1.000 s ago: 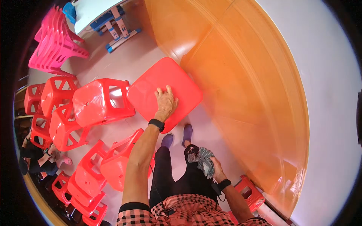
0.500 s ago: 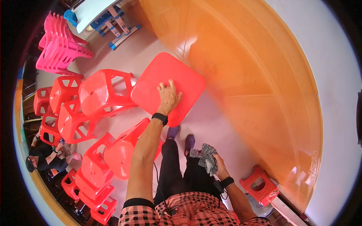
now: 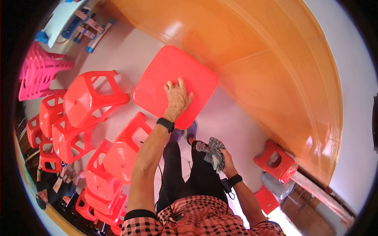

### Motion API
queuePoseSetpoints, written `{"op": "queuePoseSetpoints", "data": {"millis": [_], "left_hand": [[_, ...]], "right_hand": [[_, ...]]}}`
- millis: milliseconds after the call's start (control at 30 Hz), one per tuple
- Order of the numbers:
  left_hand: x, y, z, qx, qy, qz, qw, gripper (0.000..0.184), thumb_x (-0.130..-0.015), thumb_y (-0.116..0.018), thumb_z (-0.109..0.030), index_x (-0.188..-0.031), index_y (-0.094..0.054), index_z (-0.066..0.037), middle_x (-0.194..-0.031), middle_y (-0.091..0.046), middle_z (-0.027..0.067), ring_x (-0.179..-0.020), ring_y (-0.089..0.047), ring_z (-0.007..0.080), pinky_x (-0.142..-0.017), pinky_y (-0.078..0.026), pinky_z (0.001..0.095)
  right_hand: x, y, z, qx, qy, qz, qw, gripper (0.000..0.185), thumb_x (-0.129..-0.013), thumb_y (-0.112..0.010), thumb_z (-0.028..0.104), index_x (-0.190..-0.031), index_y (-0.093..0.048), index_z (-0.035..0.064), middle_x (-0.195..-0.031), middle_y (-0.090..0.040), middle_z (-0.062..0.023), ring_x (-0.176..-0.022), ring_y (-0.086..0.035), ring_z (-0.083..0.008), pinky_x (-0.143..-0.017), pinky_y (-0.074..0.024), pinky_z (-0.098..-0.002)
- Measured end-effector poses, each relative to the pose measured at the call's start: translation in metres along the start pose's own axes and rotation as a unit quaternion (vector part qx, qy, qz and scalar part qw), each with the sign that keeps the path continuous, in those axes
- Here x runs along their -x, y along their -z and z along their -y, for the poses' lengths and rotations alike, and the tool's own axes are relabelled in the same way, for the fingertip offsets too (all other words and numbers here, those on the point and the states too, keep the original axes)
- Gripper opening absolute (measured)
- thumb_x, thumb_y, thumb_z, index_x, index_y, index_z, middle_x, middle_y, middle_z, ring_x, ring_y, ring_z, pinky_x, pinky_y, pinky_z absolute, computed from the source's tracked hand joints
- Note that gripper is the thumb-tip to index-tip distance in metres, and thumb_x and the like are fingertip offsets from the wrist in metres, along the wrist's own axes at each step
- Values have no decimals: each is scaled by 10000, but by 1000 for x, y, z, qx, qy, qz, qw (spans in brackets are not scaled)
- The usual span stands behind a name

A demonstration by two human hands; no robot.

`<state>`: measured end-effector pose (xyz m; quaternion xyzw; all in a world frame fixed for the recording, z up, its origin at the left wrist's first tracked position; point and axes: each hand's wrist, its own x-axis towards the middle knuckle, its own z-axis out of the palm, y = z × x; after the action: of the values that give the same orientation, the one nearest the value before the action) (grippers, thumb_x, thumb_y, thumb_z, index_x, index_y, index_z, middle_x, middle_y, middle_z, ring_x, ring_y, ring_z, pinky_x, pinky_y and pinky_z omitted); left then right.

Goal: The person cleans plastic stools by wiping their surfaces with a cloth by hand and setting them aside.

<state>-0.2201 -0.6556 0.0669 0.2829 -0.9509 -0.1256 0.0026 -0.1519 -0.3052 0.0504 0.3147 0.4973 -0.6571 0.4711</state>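
Note:
A square red plastic stool (image 3: 193,78) is in front of me, seen from above, with its seat top facing up. My left hand (image 3: 178,98) rests palm down on the middle of that seat, its visible fingers apart and slightly bent. What lies under the palm is hidden, and so are the stool's legs. Down by my right thigh, my right hand (image 3: 228,162) is closed around a crumpled grey patterned cloth (image 3: 214,153). The cloth hangs beside my leg, apart from the stool.
Several red stools (image 3: 80,98) stand on the left, some tipped or stacked. Pink chairs (image 3: 39,74) are stacked behind them, near a table (image 3: 65,19). An orange wood panel (image 3: 271,78) curves along the right. Another red stool (image 3: 275,161) is at lower right. A person (image 3: 55,185) sits at far left.
The view has turned, so the surrounding stools and chairs sit farther left and lower. My left hand stays on the stool seat, and my right hand still holds the cloth.

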Motion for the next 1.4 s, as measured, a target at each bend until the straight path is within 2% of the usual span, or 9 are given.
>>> {"op": "queuePoseSetpoints", "data": {"millis": [767, 867, 967, 1067, 1100, 1133, 1233, 1300, 1400], "left_hand": [[-24, -47, -48, -9, -159, 62, 985, 534, -780, -582, -353, -1072, -514, 90, -695, -605, 172, -852, -492, 364, -704, -392, 484], [-9, -61, -43, -136, -340, -205, 908, 546, -781, -574, -359, -1070, -517, 101, -637, -577, 159, -772, -506, 365, -647, -418, 476], [1, -68, -53, -100, -348, -107, 926, 500, -788, -563, -347, -1031, -522, 89, -619, -575, 159, -741, -519, 358, -642, -437, 475], [13, -66, -70, -73, -281, 101, 952, 461, -798, -559, -344, -1020, -512, 58, -649, -599, 158, -813, -531, 360, -710, -434, 500], [17, -64, -75, -68, -281, 139, 947, 454, -799, -558, -344, -1028, -503, 45, -669, -611, 162, -850, -529, 359, -736, -425, 501], [21, -65, -78, -65, -280, 176, 941, 449, -800, -557, -344, -1037, -494, 32, -689, -623, 167, -887, -526, 358, -763, -416, 501], [33, -65, -92, -71, -301, 194, 931, 462, -801, -555, -356, -1058, -481, 21, -743, -641, 169, -954, -500, 351, -816, -391, 492], [40, -67, -98, -62, -312, 208, 925, 449, -800, -558, -352, -1042, -482, 19, -756, -642, 175, -960, -493, 345, -817, -387, 488], [50, -72, -107, -60, -324, 208, 921, 431, -792, -571, -349, -1018, -484, 7, -779, -638, 175, -973, -482, 338, -815, -379, 486]], "right_hand": [[28, -36, 15, -159, 1, -13, 987, 301, -916, -529, 189, -1143, -531, -8, -1037, -636, -120, -852, -652, -215, -787, -543, -332], [17, -18, -17, -140, 32, -63, 988, 301, -914, -527, 238, -1130, -561, 31, -1001, -641, -91, -869, -636, -188, -801, -525, -322], [5, 9, -51, 282, 304, -93, 905, 246, -919, -507, 226, -1084, -582, 59, -971, -638, -63, -840, -630, -172, -774, -522, -311], [20, -9, -32, -152, 50, -98, 982, 250, -926, -489, 237, -1073, -582, 58, -969, -637, -63, -846, -626, -165, -775, -517, -305], [18, 0, -50, 200, 263, -77, 941, 257, -936, -468, 235, -1072, -577, 46, -967, -637, -71, -864, -622, -168, -795, -505, -305], [22, -4, -46, 191, 263, -84, 942, 257, -936, -468, 235, -1072, -577, 46, -967, -637, -71, -864, -622, -168, -795, -505, -305], [35, -11, -39, -202, 61, -92, 973, 249, -937, -469, 213, -1080, -568, 34, -966, -636, -85, -886, -615, -177, -826, -488, -309], [42, -11, -46, 321, 331, -175, 870, 250, -929, -500, 215, -1092, -563, 37, -967, -639, -87, -876, -619, -178, -807, -495, -313], [29, -7, -54, 315, 434, -180, 825, 288, -903, -572, 250, -1076, -565, 20, -946, -649, -70, -804, -650, -153, -709, -544, -279]]}}
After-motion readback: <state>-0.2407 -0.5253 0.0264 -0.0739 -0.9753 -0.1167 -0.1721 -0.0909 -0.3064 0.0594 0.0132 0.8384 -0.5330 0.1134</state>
